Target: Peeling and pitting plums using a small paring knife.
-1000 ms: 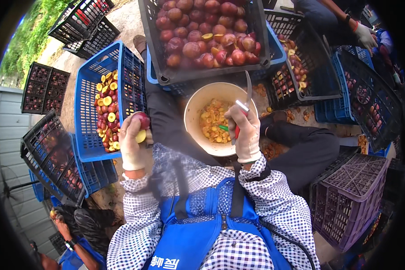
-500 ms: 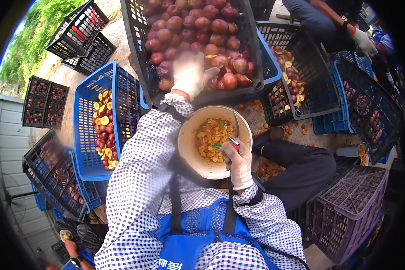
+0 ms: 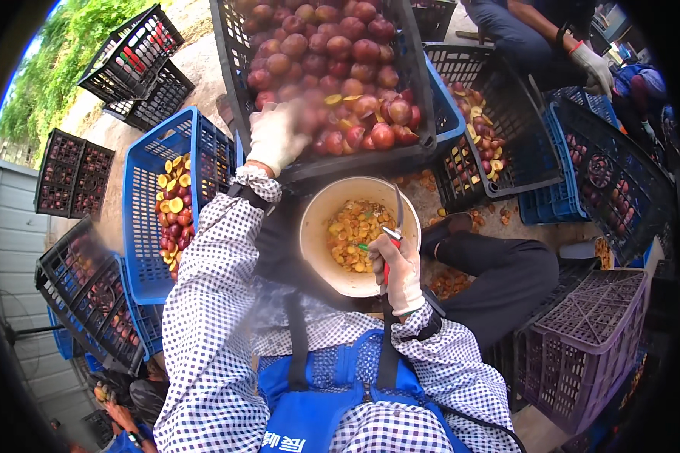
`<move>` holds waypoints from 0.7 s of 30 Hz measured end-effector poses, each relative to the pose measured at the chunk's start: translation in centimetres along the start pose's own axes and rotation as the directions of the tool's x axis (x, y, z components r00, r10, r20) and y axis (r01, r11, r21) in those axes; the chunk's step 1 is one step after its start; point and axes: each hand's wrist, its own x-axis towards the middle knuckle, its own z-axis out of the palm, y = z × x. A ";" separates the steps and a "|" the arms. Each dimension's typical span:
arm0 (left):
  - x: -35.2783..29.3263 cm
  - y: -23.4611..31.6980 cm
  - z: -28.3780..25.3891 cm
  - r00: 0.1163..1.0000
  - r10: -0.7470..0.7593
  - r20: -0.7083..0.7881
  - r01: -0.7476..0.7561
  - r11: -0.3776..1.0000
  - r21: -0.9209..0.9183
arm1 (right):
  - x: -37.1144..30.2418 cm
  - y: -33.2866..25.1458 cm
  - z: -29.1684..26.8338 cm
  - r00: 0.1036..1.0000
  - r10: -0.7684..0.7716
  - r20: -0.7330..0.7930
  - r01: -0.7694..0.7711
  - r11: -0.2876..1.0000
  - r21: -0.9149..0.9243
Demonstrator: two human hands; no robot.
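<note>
My left hand (image 3: 278, 137), in a white glove, is at the near left of a black crate (image 3: 428, 83) heaped with dark red plums (image 3: 332, 53). Its fingers are blurred and partly hidden, so I cannot see whether they hold a plum. Closed around a red-handled metal tool (image 3: 389, 236), my gloved right hand (image 3: 402, 279) is over the right side of a white bucket (image 3: 307, 249). A small green part shows by the tool. Yellowish-brown fruit pieces (image 3: 347, 245) cover the bucket's bottom, and a thin curved grey strip (image 3: 399, 204) lies along its right inside.
On the left, a blue crate (image 3: 140, 264) holds halved plums. Another black crate (image 3: 533, 170) with cut plums stands at right, near a purple crate (image 3: 574, 362). Fruit scraps (image 3: 449, 283) litter the ground beside my leg. Co-workers sit at upper right and lower left.
My left hand has moved left and slightly back from the crate's near middle to its near left side. My right hand keeps the tool over the bucket, its handle tilted more upright.
</note>
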 end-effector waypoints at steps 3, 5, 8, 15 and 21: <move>-3.8 -0.4 -1.5 0.992 -0.120 0.049 0.080 0.268 -0.960 | -0.9 -1.1 -0.2 0.983 -0.118 0.143 0.103 0.989 0.104; -6.6 1.9 -5.0 0.960 -0.010 0.279 0.274 -0.153 -0.949 | -0.4 -1.0 -0.4 0.954 -0.226 0.197 0.239 0.970 -0.042; -10.5 4.4 -5.2 0.970 0.106 0.218 0.240 -0.534 -0.811 | -0.8 -1.9 -0.3 0.946 -0.236 0.224 0.284 0.934 -0.215; -16.3 8.9 -4.3 0.974 0.091 0.208 0.179 -0.872 -0.456 | -5.3 -5.7 2.5 0.849 -0.397 0.350 0.497 0.824 -0.272; -18.3 11.7 -2.9 0.986 -0.165 0.040 -0.011 -0.297 -0.955 | -5.1 -4.0 3.4 0.742 -0.511 0.434 0.664 0.648 -0.372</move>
